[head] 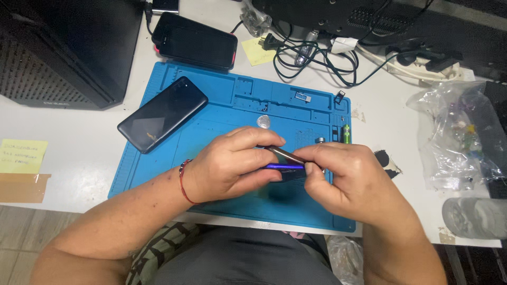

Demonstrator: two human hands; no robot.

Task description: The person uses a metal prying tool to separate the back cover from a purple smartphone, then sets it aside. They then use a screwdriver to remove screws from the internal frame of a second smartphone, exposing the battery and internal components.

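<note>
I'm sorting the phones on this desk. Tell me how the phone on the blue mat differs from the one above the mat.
The phone on the blue mat lies at a slant, while the phone above the mat lies nearly level across the white table. The phone on the mat is plain black all round; the other shows a red edge. The phone on the mat rests wholly on the blue mat; the other sits off it. Both are dark, flat and untouched by either hand.

The mat (232,113) at the centre looks like matt blue rubber. On its upper left lies a phone (162,114) with a glossy dark back. Far left, a matt yellow paper note (21,156); far right, a crinkled clear plastic bag (458,138).
</note>
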